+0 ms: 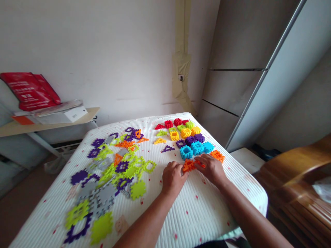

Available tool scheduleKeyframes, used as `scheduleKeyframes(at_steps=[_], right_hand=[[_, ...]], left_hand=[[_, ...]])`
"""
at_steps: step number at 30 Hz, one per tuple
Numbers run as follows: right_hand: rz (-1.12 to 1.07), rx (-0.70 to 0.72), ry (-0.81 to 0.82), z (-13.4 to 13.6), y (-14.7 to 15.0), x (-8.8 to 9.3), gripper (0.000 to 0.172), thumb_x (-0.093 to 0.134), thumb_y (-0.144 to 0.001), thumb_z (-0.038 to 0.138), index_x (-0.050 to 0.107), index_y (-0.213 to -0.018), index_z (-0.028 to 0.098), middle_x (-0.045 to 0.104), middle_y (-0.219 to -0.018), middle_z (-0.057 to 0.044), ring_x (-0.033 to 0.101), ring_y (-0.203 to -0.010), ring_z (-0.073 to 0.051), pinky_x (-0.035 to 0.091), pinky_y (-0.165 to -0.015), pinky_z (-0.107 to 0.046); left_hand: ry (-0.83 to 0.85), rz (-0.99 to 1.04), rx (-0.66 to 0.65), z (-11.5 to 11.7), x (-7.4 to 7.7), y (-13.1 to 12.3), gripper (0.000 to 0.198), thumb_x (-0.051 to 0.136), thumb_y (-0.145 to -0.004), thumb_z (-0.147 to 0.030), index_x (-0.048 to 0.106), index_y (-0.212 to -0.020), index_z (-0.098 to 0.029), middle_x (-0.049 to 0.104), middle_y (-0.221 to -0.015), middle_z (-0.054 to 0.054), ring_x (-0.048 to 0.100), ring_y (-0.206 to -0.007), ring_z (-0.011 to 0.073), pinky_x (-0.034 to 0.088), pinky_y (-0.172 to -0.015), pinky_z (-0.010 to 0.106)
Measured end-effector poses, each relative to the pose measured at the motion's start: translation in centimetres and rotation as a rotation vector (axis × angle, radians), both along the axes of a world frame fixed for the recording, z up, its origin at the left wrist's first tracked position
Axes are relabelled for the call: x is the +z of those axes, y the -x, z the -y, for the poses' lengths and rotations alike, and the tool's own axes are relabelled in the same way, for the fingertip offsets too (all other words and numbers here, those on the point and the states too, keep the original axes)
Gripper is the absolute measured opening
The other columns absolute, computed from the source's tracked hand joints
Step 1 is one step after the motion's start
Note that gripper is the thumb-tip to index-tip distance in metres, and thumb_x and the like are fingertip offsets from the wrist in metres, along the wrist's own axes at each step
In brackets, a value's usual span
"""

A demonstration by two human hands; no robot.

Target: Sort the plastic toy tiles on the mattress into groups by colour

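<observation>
- Head view: orange piece (pixel 189 165), a toothed, grid-like plastic block, sits just right of frame centre, low on the tablecloth (pixel 201 210), between both hands.
- Left hand (pixel 172 177): curled, fingertips pressed to the piece's left edge. Right hand (pixel 212 168): fingers bent over its right edge. Both grip it; whether it is lifted or resting on the cloth I cannot tell.
- Handling, as a judgement: looks light, stiff moulded plastic, not fragile. The notched edges should give the fingers purchase, so slipping seems unlikely. Best hold is probably a pinch on opposite toothed sides, leaving the open middle free.
- Second orange block (pixel 217 155) lies just beyond the right hand, touching or nearly touching its knuckles.
- Blue blocks (pixel 196 148) sit right above the held piece, then purple blocks (pixel 191 140), yellow blocks (pixel 185 132) and red blocks (pixel 172 123) in rows toward the upper right of the table.
- Loose pile (pixel 116 168) of flat purple, lime, grey and orange pieces spreads over centre left and lower left, well apart from the hands.
- Shelf (pixel 51 120) with a red bag (pixel 31 91) at upper left; wooden furniture (pixel 297 172) at right edge.
</observation>
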State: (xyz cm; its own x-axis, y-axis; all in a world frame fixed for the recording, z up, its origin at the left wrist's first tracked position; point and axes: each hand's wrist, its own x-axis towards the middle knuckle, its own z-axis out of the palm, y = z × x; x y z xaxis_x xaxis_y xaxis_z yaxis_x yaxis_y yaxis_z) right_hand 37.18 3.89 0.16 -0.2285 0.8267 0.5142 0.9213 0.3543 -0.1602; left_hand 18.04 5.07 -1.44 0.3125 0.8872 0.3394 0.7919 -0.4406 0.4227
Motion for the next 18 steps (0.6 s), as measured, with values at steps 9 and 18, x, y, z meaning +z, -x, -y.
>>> scheduleKeyframes(at_steps=[9,18], right_hand=[[0.051,-0.001,-0.017,0.2,0.4,0.6,0.029,0.049,-0.089,0.041,0.07,-0.09,0.021,0.066,-0.074,-0.006,0.059,-0.063,-0.016,0.041,-0.056,-0.024],[0.082,0.049,-0.181,-0.5,-0.6,-1.4,0.034,0.043,-0.092,0.041,0.07,-0.088,0.02,0.067,-0.079,-0.006,0.063,-0.069,-0.017,0.041,-0.054,-0.025]], left_hand=[[-0.018,-0.028,0.01,0.0,0.0,-0.1,0.012,0.059,-0.08,-0.027,0.068,-0.079,-0.02,0.063,-0.081,0.006,0.055,-0.082,0.0198,0.041,-0.073,0.031],[-0.011,-0.038,0.075,0.3,-0.3,-0.4,0.015,0.06,-0.078,-0.033,0.069,-0.077,-0.021,0.064,-0.08,0.004,0.056,-0.083,0.0186,0.043,-0.075,0.03]])
